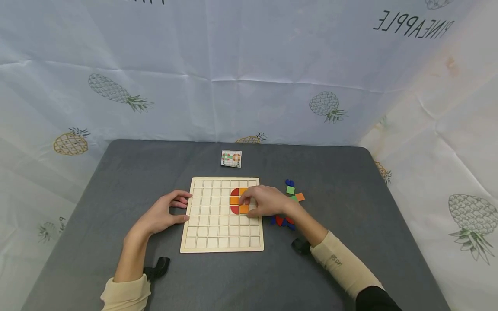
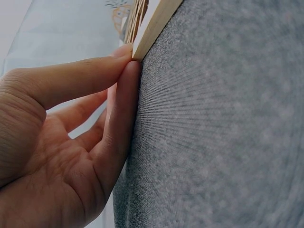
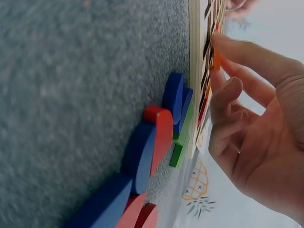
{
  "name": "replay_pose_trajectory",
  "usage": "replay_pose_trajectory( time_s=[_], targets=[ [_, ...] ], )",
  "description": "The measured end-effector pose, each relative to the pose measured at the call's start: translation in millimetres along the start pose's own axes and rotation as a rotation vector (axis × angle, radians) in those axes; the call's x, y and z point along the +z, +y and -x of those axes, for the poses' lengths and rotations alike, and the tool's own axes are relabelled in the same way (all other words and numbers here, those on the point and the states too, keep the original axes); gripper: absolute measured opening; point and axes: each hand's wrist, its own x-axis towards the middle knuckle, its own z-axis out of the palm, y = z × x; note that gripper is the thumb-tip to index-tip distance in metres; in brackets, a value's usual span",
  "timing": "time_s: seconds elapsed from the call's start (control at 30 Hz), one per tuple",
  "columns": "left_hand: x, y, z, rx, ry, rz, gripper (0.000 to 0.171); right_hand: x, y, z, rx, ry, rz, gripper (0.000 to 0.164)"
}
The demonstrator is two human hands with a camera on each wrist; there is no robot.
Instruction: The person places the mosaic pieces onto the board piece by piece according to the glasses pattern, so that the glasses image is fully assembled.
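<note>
A square wooden grid board (image 1: 210, 233) lies on the grey table. Red curved tiles (image 1: 234, 209) and orange square tiles (image 1: 234, 200) form a cluster on its right half. My left hand (image 1: 160, 212) rests at the board's left edge, its thumb and fingers touching the wood and spread apart along it. Over the cluster, my right hand (image 1: 269, 201) pinches an orange tile (image 3: 216, 60) between thumb and fingertips, low on the grid. The right hand hides part of the cluster in the head view.
Beside the board's right edge lie loose tiles: a green square (image 1: 290, 190), an orange one (image 1: 300, 197), and several blue (image 3: 142, 152) and red (image 3: 164, 135) pieces. A small printed pattern card (image 1: 231, 158) lies beyond the board. A pineapple-print cloth (image 1: 249, 103) hangs behind the table.
</note>
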Motion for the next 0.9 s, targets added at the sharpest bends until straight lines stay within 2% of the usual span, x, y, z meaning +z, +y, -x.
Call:
replay_pose_trajectory(
  time_s=[0.2, 0.57, 0.9],
  targets=[
    [-0.3, 0.5, 0.6, -0.001, 0.001, 0.0, 0.061, 2.6, -2.1, -1.4, 0.003, 0.018, 0.015, 0.031],
    [-0.1, 0.2, -0.4, 0.004, 0.002, -0.001, 0.061, 0.2, -0.2, 6.2, 0.016, 0.009, -0.04, 0.031],
    [0.6, -0.6, -0.2, 0.001, 0.005, -0.014, 0.061, -7.9, 13.6, 23.2, 0.012, 0.082, -0.121, 0.034]
  ],
)
